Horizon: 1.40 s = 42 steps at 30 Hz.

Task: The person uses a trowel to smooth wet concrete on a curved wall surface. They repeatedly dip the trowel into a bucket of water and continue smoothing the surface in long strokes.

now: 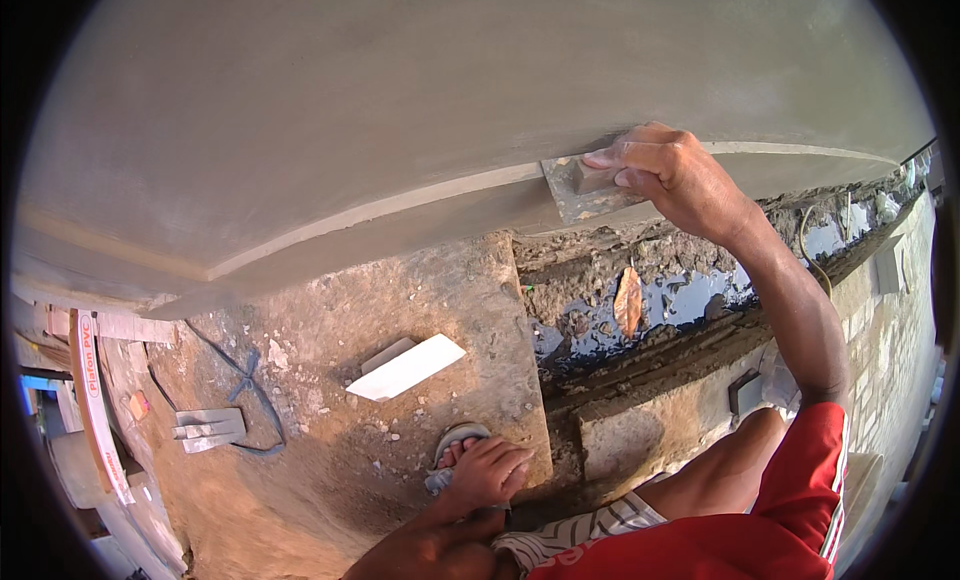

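My right hand (675, 175) is closed around the block-like handle of a small flat trowel (570, 205). Its rectangular metal blade lies against the grey plastered wall (400, 100), over a narrow pale ledge (370, 212) that runs along the wall's lower part. Lower down, my left hand (490, 472) hangs loosely over my bent leg, just above a sandalled foot (460, 445). Its fingers are slightly bent, with nothing visible in them. On the ground ahead of that foot lies a white, slanted flat piece (408, 368) with a grey edge behind it.
Another rectangular trowel (208, 430) lies on the dusty concrete slab (330, 310) beside a dark cord (262, 405). Right of the slab runs a muddy ditch with dark water (685, 300) and a brown leaf (627, 302). A long white strip (97, 400) stands at left; paving (875, 350) borders the right.
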Tool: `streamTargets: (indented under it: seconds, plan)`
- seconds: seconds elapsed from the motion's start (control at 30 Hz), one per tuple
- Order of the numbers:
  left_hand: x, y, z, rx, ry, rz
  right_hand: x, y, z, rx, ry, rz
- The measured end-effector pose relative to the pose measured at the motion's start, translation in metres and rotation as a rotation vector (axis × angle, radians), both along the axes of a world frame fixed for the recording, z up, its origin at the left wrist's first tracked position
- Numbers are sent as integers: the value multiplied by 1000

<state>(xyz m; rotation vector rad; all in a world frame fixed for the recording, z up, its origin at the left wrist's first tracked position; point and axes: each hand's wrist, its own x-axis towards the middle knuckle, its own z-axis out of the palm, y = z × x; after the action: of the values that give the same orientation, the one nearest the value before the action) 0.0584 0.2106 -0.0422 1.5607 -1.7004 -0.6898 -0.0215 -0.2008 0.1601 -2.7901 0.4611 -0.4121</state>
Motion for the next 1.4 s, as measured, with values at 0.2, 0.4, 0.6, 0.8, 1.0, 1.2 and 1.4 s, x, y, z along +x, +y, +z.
streamTargets:
  seconds: [0.2,0.4,0.6,0.8,1.0,1.2,1.4]
  plan:
    - [-3,-5,4,35,-34,21,-80,-60,3,142,59,-214]
    - [-6,-9,6,50,-93,17,-169,-134,0,238,29,-400]
    - [-11,-10,3,76,-158,27,-286,-176,10,169,-76,-624]
    - [-9,-5,1,76,-156,38,-257,-70,-60,662,-587,-604]
    - [-11,-9,0,59,-145,24,-153,-41,-156,642,-967,-763]
    - [-13,-11,0,63,-180,43,-106,-76,-146,404,-1214,-905]
    - [-10,-6,-2,63,-191,66,-86,-22,-208,566,-1055,-995]
